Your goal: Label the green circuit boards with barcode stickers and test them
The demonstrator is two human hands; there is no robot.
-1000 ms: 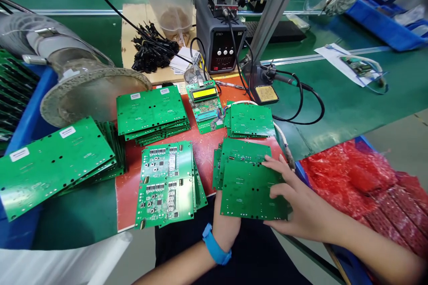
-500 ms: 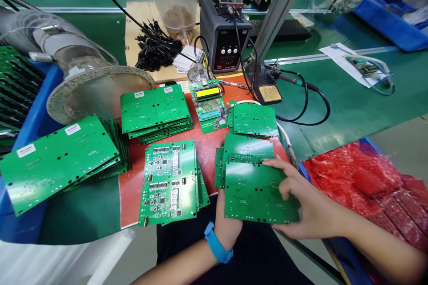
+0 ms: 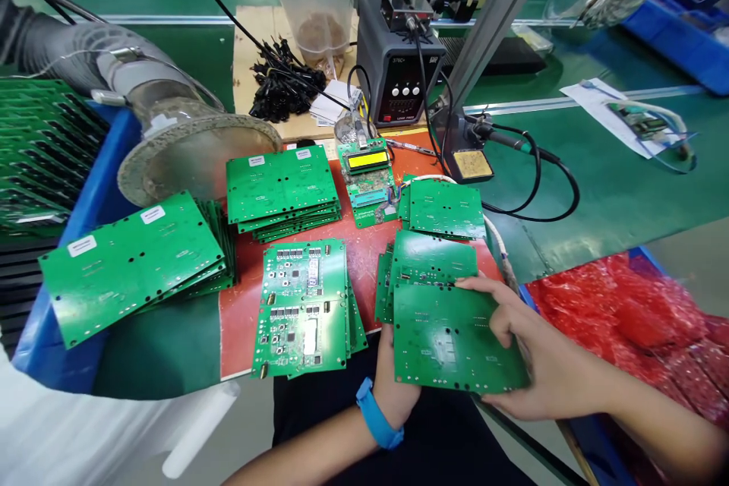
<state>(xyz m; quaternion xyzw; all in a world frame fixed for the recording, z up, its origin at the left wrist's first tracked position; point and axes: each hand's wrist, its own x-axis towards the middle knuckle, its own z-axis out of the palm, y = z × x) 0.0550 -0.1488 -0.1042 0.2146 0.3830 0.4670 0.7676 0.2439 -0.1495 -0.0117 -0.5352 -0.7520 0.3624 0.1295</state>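
Note:
A green circuit board (image 3: pixel 456 342) is held by its right side in my right hand (image 3: pixel 535 353). The thumb lies at its lower right corner and a finger reaches over its top edge. My left hand (image 3: pixel 399 387), below a blue wristband (image 3: pixel 380 418), is at the board's left side, and its fingers are hidden behind the board. Just beyond the held board lie more green boards (image 3: pixel 433 254), partly covered by it. To the left, a stack of boards (image 3: pixel 307 319) shows components and white digit displays on its top board.
Stacked boards (image 3: pixel 282 182) and a fanned pile (image 3: pixel 142 258) are at left, by an extraction hood (image 3: pixel 199 159). A test board with yellow screen (image 3: pixel 367 160) lies centrally. Behind it is a soldering station (image 3: pixel 399 61); its iron (image 3: pixel 501 135) rests right. Red plastic bags (image 3: pixel 626 319) fill a bin.
The view has turned slightly left, so the whole bench appears further right. The held board and both hands keep nearly the same places relative to the bench, with the board's reflections changed.

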